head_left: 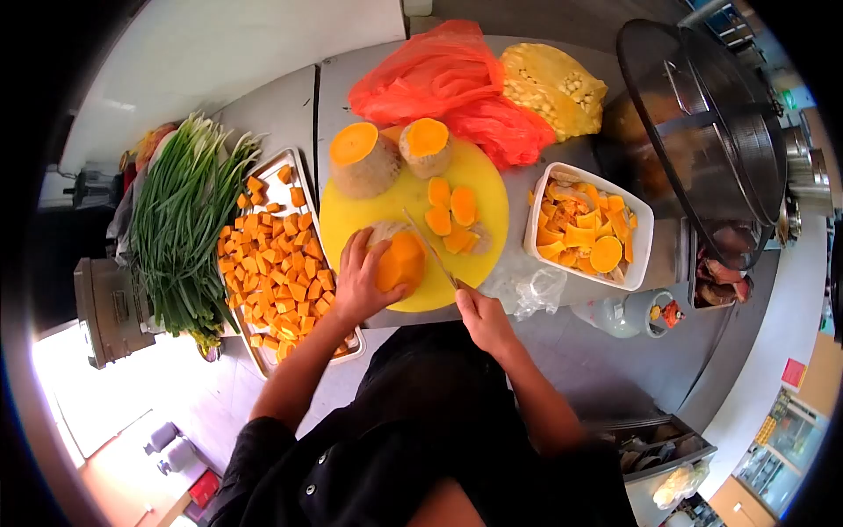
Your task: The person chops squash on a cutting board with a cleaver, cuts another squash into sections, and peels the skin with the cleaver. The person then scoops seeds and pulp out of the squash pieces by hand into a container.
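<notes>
A partly peeled pumpkin piece (403, 262) rests on the round yellow cutting board (342, 220). My left hand (362, 279) grips it from the left side, fingers over its top. In my right hand (481, 318) is a knife (429, 246), its blade slanting up along the pumpkin's right side. Whether the edge touches the flesh I cannot tell. Several cut orange slices (463, 205) lie right of the blade. Farther back on the board stand two unpeeled pumpkin chunks, a larger one (362, 171) and a smaller one (425, 149), with orange cut faces up.
At left, a metal tray (309, 180) holds pumpkin cubes (279, 272), beside a heap of green onions (180, 220). A white tub (645, 241) of peelings stands right. Red plastic bags (430, 75) and a yellow bag (553, 92) lie behind. Dark mesh baskets (729, 132) rise at far right.
</notes>
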The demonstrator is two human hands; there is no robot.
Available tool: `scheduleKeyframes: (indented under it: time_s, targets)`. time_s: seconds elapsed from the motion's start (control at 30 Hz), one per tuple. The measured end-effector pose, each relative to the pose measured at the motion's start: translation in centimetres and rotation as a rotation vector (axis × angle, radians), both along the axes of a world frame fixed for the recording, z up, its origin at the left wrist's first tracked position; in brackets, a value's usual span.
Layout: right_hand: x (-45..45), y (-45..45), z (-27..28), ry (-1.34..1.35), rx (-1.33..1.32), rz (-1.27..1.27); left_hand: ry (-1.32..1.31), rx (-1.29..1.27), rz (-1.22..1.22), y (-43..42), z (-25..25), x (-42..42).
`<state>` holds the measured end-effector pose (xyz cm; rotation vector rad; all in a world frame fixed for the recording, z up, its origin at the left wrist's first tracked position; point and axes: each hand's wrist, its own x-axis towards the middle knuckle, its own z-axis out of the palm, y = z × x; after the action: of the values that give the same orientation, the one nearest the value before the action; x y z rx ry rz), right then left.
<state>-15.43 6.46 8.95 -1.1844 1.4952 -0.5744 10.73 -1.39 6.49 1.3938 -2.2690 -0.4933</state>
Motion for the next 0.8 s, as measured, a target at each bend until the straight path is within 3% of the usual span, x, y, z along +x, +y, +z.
scheduleKeyframes:
  time_s: [0.17,0.43,0.8]
  targets:
    - [1.7,2.2,2.7,0.137,-0.138,0.004,0.021,0.007,-0.247,-1.7,1.3,2.2]
    - [4.8,3.5,6.7,0.522,-0.255,0.257,0.268,-0.233,0.158,3.5,-2.5,-0.8]
    - [6.3,4.1,7.2,0.719,-0.203,0.343,0.204,-0.252,0.142,3.2,-5.2,0.5]
